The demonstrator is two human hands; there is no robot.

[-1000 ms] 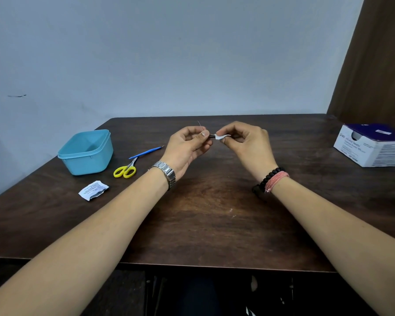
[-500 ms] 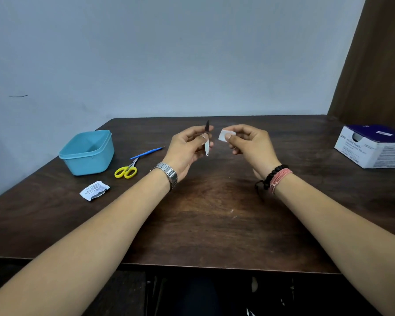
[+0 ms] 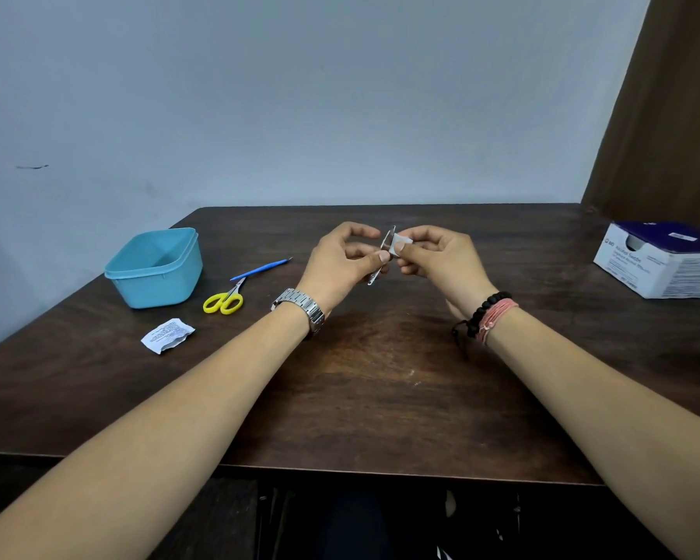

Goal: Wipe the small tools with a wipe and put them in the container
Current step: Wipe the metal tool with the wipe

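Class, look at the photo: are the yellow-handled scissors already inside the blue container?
No. The yellow-handled scissors lie on the table to the right of the blue container, not in it.

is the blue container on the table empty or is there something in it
Empty, as far as shows: the blue container has no lid, and the visible part of its inside is bare blue. The near wall hides some floor.

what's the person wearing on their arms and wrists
Both forearms are bare, no sleeves in view. The left wrist carries a silver metal link watch. The right wrist has a black bead bracelet beside a pink cord bracelet. No rings visible.
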